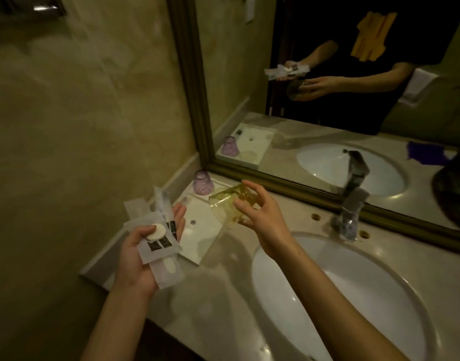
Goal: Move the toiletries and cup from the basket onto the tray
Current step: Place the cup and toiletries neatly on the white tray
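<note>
Toiletries in translucent white packets (156,243) lie fanned across the palm of the left hand (143,259), whose grip is closed on the bundle: the thumb presses a small round white pad (156,231) down on top of them, and the fingers curl up beneath. Dark square labels show on two of the packets, and a long packet with a pale handle-shaped item sticks out below the palm. What each packet contains cannot be read.

Just to the right, the right hand (262,217) holds a yellow-green clear cup (229,204) tipped on its side, mouth towards the left, its fingers spread around the base end. This grip is wrapped on the cup, which hangs in the air above the white tray (200,230).

That tray is a flat white rectangle on the marble surface (218,308), in the corner beside the wall and the gold-framed mirror (195,100). A purple cup (203,183) stands upside down on the tray's far end, apart from both hands. A small dark mark sits on the tray's bare middle.

To the right a white oval sink (354,295) is set into the surface, with a chrome faucet (351,212) behind it. No basket can be made out clearly.
</note>
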